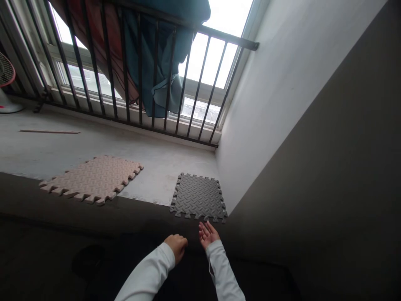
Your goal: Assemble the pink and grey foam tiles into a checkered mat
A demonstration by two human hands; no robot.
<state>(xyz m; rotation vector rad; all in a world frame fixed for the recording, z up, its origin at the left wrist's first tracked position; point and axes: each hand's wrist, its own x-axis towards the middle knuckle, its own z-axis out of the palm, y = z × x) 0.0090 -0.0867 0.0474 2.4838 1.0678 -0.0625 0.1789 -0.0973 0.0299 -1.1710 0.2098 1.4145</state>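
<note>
Dark space fills the foreground below a pale ledge (153, 179), with two hands in white sleeves (147, 271) over it. The left hand (177, 246) sits short of the ledge's front edge, its fingers curled inward; whether they hold anything, I cannot tell. Beside it, the right hand (209, 235) has its fingers outstretched and loosely parted, tips just beside the near edge of a black mat (199, 194); contact is unclear. That mat lies flat, its notched front slightly past the ledge, its right side close to the wall (260, 113), leaving little room there. Leftward, a gap of ledge separates it from a pink mat (95, 177), which also overhangs the front. Farther back lie a thin stick (50, 132) and a fan (8, 79), then a dark railing (227, 37), a curtain (184, 12) and the window (230, 16).
</note>
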